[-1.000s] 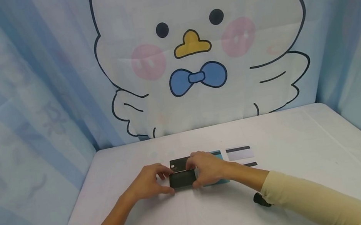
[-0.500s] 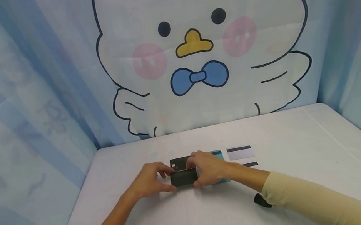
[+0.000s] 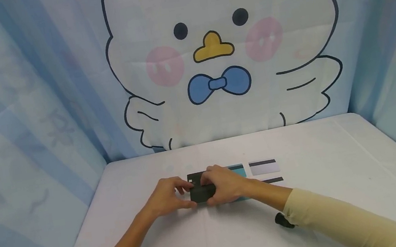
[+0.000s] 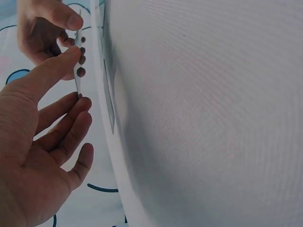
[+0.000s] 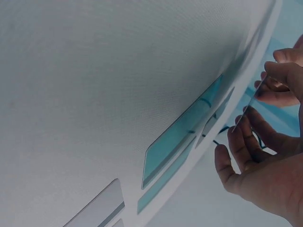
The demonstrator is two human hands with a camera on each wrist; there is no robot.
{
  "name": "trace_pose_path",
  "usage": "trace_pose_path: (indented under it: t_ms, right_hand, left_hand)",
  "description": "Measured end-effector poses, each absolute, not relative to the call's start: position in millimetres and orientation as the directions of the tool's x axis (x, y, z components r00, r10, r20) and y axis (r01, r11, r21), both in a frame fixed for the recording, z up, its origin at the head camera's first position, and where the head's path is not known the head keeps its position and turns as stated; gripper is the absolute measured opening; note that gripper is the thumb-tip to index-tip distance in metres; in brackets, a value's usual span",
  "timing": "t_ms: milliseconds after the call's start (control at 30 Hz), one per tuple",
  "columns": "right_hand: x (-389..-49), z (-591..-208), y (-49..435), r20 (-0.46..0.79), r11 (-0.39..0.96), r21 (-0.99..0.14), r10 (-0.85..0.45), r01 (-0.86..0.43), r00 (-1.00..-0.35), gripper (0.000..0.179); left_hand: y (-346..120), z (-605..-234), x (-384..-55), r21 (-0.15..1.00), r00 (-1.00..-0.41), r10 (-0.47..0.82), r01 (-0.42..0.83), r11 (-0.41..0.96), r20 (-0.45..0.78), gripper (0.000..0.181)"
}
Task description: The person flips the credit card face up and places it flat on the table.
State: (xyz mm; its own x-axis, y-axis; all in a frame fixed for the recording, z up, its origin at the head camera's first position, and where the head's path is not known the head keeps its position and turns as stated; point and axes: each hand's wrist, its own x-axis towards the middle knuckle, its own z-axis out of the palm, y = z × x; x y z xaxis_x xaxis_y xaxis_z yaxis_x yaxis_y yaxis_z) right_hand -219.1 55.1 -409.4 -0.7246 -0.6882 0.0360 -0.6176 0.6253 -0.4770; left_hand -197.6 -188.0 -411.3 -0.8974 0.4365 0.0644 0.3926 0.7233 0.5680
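Observation:
A dark card (image 3: 201,193) is held level just above the table between my two hands; the left wrist view shows it nearly edge-on. My left hand (image 3: 168,196) grips its left end, thumb on the near edge and fingertips on the far one. At the right end my right hand (image 3: 224,184) holds it the same way and covers that part. Just behind lies a black card (image 3: 193,178) with a small chip, partly hidden by my right fingers. The right wrist view shows the held card (image 5: 247,109) as a thin edge, raised off the cloth.
Teal cards (image 5: 175,137) with dark stripes lie right of the black card, partly under my right hand in the head view. Farther right lie white striped cards (image 3: 264,168). A white cloth covers the table (image 3: 322,156); patterned curtains (image 3: 10,126) stand around it.
My right hand has shifted slightly left along the held card and covers more of it. My left hand has moved slightly right. The cards on the table stay put.

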Motion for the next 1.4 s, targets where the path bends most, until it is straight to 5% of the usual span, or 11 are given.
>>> trace_pose_path:
  t_ms: [1400]
  right_hand:
    - [-218.4,-410.7,50.1,0.065,0.569,-0.594,-0.671,-0.569,-0.739,0.046]
  left_hand:
    - [-196.9,-416.0,-188.3,0.664,-0.915,0.396,0.346,0.663,0.08,0.052]
